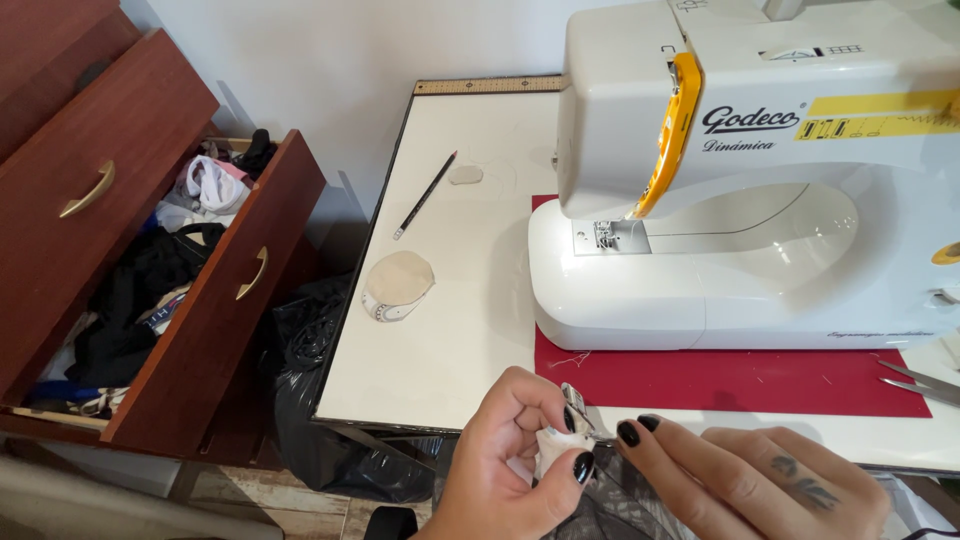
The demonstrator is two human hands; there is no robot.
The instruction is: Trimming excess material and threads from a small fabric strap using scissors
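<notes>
— Two big things are filling the frame: the white sewing machine [740, 190] at upper right, sitting on a red mat [730, 380], and the brown chest of drawers [110, 230] at left, hanging open with clothes spilling over.

— And the hands?

— Both are working at the bottom edge, centre-right. The left hand [520, 460] is curling around a small white fabric piece [553, 448], thumb and forefinger pinching it. The right hand [760, 480] is lying flatter, two fingertips pressing in against the same piece from the right.

— So where is that piece lying?

— Directly between the two hands, just below the near edge of the white table [450, 300], low in the frame. The left hand is carrying it; the right is only touching it. Something small and metallic is sticking up from it toward the machine; I cannot tell what.

— Anything smaller?

— A round beige fabric cutout [398, 285] and a pencil [425, 195] are lying centre-left, well apart from the hands. Scissor blades [920, 383] are poking in at the right edge, handles cut off. Dark cloth under the hands is running out of frame.
</notes>
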